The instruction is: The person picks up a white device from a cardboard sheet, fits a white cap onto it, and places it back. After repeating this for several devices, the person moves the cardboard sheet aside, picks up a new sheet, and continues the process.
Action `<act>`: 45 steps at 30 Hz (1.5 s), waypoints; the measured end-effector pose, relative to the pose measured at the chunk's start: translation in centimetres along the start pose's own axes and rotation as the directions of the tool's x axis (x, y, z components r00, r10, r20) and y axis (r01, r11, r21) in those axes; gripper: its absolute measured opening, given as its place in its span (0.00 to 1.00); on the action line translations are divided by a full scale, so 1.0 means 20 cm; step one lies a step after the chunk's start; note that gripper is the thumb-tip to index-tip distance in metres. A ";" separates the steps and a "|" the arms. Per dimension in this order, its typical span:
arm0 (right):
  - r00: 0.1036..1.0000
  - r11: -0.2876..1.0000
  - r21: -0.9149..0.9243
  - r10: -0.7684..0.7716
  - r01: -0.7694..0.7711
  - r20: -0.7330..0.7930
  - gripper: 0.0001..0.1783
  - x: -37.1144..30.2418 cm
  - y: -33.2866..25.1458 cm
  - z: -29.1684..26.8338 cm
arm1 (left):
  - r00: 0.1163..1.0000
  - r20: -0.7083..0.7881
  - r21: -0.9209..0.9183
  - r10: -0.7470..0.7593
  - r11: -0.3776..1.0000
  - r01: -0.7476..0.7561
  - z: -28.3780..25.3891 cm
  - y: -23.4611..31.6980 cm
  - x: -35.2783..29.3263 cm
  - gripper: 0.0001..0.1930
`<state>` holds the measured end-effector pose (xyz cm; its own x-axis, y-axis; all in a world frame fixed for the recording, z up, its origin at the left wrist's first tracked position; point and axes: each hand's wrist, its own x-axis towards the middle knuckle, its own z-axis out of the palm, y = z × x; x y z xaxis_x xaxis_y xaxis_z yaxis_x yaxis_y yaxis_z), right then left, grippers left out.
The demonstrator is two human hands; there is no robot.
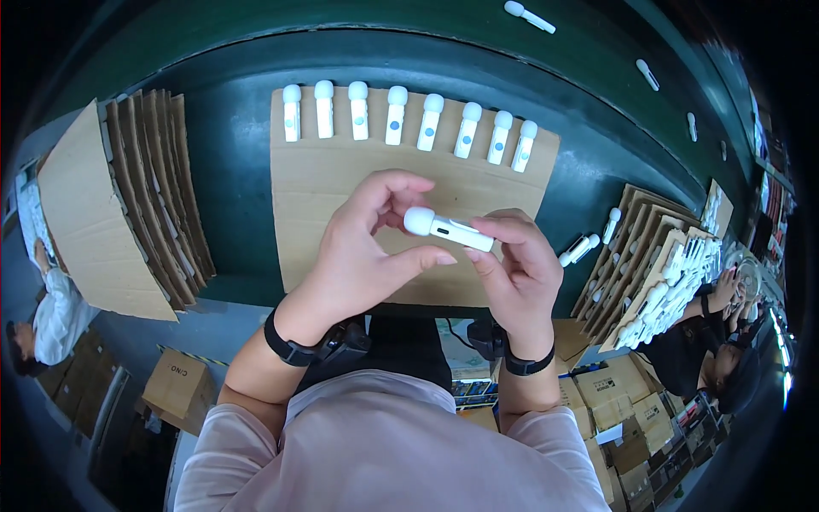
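Between the thumb and fingers of my right hand [522, 260] is a small white clip-on microphone [461, 232] with a round foam tip. It lies nearly level, the tip pointing left, and a dark slot shows on its side. My left hand [363, 239] is open around the tip end, thumb and curled fingers apart, holding nothing. Both hands are above a brown cardboard sheet [341, 222]. Along the sheet's far edge stands a row of several like microphones [397, 115], foam tips away from me, most showing a bluish dot.
Upright cardboard sheets [145, 196] are stacked at the left. To the right, more stacked sheets [623, 256] carry many microphones, with two loose ones [580, 248] beside them. Several microphones [531, 17] lie on the green belt beyond. People work at both sides; cartons [179, 381] stand below.
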<state>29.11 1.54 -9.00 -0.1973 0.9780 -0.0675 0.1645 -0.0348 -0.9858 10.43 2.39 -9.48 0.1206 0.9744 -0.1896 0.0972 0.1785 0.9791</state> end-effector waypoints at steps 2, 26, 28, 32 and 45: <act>0.996 0.990 -0.112 -0.087 0.087 0.009 0.16 0.00 0.01 -0.01 | 0.980 0.121 -0.372 -0.156 0.908 0.191 -0.04 -0.03 0.00 0.17; 0.941 0.960 0.024 0.277 -0.278 -0.197 0.11 0.13 0.20 -0.33 | 0.978 0.206 0.077 0.025 0.996 -0.041 0.26 -0.03 0.27 0.11; 0.955 0.943 -0.231 0.186 -0.240 -0.232 0.10 0.20 0.25 -0.41 | 0.973 0.217 0.153 0.073 0.982 -0.108 0.27 -0.02 0.27 0.11; 0.971 0.863 -0.463 0.118 -0.204 -0.207 0.09 0.31 0.33 -0.48 | 0.962 0.255 0.232 0.093 0.960 -0.155 0.21 0.00 0.26 0.10; 0.989 0.781 -0.618 0.003 -0.094 -0.146 0.11 0.43 0.30 -0.48 | 0.964 -0.001 0.554 0.265 0.803 -0.220 -0.42 0.05 0.45 0.07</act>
<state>37.72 11.78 -13.96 -0.0534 0.9974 -0.0474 0.7440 0.0081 -0.6681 3.31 12.57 -9.52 0.1407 0.9871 0.0764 0.5986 -0.1462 0.7876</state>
